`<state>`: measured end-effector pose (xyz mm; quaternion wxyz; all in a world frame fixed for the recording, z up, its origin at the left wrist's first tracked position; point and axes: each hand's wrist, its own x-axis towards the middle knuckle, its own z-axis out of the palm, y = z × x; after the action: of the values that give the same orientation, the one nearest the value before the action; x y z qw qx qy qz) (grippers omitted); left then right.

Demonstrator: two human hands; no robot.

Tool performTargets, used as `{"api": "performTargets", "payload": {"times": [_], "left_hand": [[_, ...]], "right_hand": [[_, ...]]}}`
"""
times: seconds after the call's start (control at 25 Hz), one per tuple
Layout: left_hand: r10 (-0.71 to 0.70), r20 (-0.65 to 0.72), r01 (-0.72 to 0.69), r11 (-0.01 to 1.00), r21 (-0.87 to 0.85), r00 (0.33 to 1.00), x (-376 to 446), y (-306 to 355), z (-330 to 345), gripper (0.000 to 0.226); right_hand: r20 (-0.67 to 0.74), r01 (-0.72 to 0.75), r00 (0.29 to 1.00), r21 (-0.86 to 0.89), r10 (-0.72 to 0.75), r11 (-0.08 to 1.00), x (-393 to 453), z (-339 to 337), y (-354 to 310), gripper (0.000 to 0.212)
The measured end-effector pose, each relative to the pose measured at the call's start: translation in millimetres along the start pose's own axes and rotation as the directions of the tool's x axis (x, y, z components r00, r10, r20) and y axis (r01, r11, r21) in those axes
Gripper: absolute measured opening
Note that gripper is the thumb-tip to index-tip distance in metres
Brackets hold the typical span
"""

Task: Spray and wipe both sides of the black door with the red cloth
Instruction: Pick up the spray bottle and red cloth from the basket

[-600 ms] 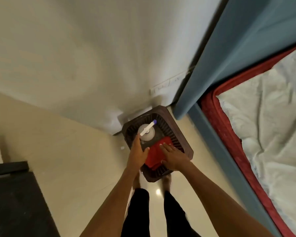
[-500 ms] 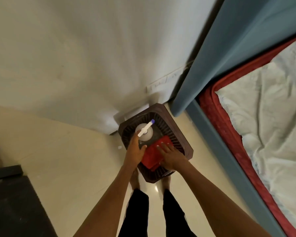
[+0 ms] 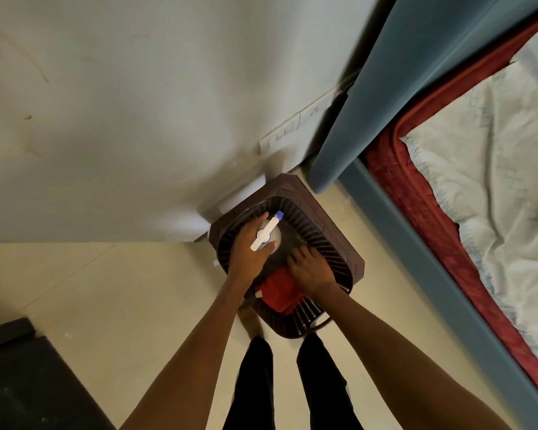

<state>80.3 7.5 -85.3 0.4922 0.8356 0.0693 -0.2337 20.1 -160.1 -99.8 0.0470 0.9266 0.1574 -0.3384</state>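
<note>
Left hand [image 3: 249,252] fingers curl round the bottle [image 3: 269,238] on the stool [image 3: 339,243], apparently ready to lift for spraying; right hand [image 3: 308,270] fingers press, curled, on the cloth [image 3: 278,291] beside it, likely to gather it

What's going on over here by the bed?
A person is bending over a dark brown stool that stands by the wall, next to the bed. Their left hand wraps around a white spray bottle standing on the stool, while the right hand grips a red cloth lying beside it. Both things seem to be still on the stool, so the cleaning has not begun.
</note>
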Motion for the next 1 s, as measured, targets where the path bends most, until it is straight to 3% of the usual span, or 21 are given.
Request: {"api": "performTargets", "payload": {"times": [0.16,0.28,0.36,0.6,0.84,1.0], "left_hand": [[0.032,0.043,-0.036,0.995,0.093,0.999,10.0,13.7,-0.8,0.061],[0.05,0.007,-0.05,0.997,0.065,0.999,2.4,29.7,1.6,0.031],[0.066,0.008,-0.066,0.997,0.044,0.998,-3.5,43.8,0.4,0.029],[0.098,-0.071,-0.099,0.995,-0.009,0.993,-44.5,84.9,-20.7,0.016],[0.212,-0.17,-0.22,0.975,-0.032,0.962,-122.2,138.5,-65.3,0.021],[0.179,-0.291,-0.235,0.957,-0.171,0.94,-180.5,159.2,-84.2,0.023]], "right_hand": [[-0.013,-0.047,0.999,0.134,0.05,0.99,-20.8,-0.6,1.6,0.069],[-0.164,-0.004,0.986,0.166,0.032,0.986,-42.0,-12.0,3.1,0.061],[-0.266,0.023,0.964,0.188,0.028,0.982,-58.7,-18.1,7.3,0.058],[-0.567,0.094,0.81,0.374,0.147,0.923,-121.8,-52.4,30.4,0.04],[-0.76,0.169,0.622,0.368,0.191,0.914,-156.4,-136.7,54.3,0.033],[-0.778,0.29,0.618,0.363,0.116,0.886,-163.4,-207.8,48.7,0.034]]}}
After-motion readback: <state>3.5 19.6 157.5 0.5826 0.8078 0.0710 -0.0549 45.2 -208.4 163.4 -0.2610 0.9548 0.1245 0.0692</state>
